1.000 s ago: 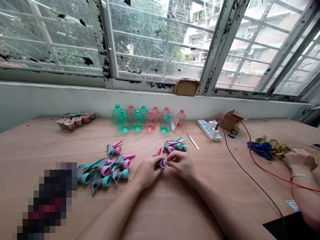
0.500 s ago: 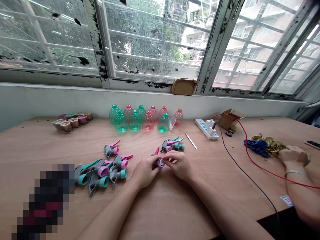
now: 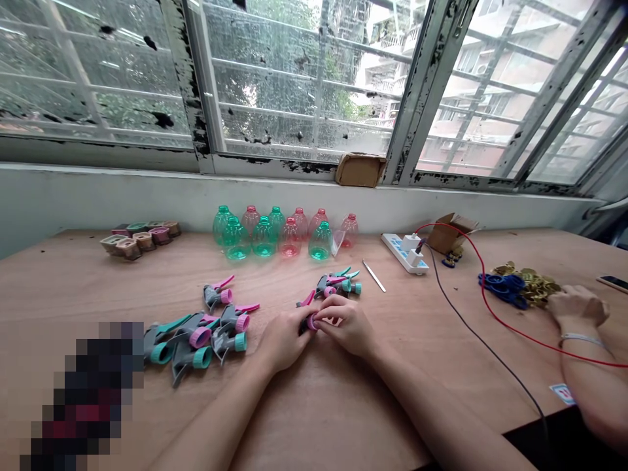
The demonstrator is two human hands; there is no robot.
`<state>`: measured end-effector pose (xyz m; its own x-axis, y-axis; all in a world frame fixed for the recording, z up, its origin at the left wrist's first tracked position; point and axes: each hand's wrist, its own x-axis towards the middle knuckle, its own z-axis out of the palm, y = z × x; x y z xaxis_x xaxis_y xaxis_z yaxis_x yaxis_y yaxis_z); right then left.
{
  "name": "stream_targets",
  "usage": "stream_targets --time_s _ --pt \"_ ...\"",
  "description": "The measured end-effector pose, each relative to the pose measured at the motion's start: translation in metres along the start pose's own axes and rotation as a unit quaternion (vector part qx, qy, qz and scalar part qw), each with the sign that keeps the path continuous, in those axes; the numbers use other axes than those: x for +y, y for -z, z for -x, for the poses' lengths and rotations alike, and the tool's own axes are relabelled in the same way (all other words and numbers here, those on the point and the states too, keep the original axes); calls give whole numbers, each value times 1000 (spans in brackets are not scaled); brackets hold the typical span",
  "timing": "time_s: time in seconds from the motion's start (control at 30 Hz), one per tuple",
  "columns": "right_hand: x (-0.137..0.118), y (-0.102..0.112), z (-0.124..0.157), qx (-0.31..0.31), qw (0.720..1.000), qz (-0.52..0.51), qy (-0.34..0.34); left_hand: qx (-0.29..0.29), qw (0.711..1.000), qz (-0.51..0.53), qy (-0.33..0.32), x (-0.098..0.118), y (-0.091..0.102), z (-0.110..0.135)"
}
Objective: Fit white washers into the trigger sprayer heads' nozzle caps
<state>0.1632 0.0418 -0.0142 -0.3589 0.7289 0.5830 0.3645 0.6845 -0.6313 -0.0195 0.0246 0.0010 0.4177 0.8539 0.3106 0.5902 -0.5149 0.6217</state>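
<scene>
My left hand (image 3: pixel 287 337) is closed around a dark trigger sprayer head (image 3: pixel 311 321) with a pink collar and pink lever. The fingertips of my right hand (image 3: pixel 347 327) are pinched at that collar; anything small between them is hidden. Just beyond my hands lies a small group of sprayer heads (image 3: pixel 338 285) with teal and pink collars. To the left is a larger pile of grey sprayer heads (image 3: pixel 199 333), and a single pink-collared one (image 3: pixel 216 296) lies behind it. Several green bottles (image 3: pixel 265 241) and clear red bottles (image 3: pixel 290 242) stand upright near the wall.
White tweezers (image 3: pixel 374 275) lie right of centre, before a power strip (image 3: pixel 405 254) with red and black cables. Another person's hand (image 3: pixel 577 306) rests by gold pieces (image 3: pixel 537 288) and blue scissor-like handles (image 3: pixel 505 288). Small containers (image 3: pixel 142 241) sit far left, a carton (image 3: pixel 449 233) at back right.
My right fingertips have shifted slightly onto the pink collar, covering the white part that showed in its opening. My left hand keeps its grip. The whole view has shifted slightly.
</scene>
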Motion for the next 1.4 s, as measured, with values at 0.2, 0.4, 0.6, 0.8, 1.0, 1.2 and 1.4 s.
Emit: stream_targets --time_s 0.2,0.4,0.6,0.8,1.0,1.2,1.4 --pt "1 1 0 0 1000 4 -8 2 1000 15 0 1 -1 -1" --pt "2 1 0 0 1000 17 -19 11 1000 16 -6 0 0 0" --pt "4 -2 2 5 1000 29 -7 -2 1000 25 5 -1 -2 -1" --pt "3 -4 4 -5 1000 15 10 3 999 36 -10 -2 -3 0" --pt "2 -4 3 -10 1000 14 6 6 999 36 -14 -7 -4 0" --pt "2 -7 3 8 1000 17 -10 7 1000 24 -20 -6 -5 1" --pt "-1 -9 4 32 999 35 -22 15 999 29 -22 -5 -5 1"
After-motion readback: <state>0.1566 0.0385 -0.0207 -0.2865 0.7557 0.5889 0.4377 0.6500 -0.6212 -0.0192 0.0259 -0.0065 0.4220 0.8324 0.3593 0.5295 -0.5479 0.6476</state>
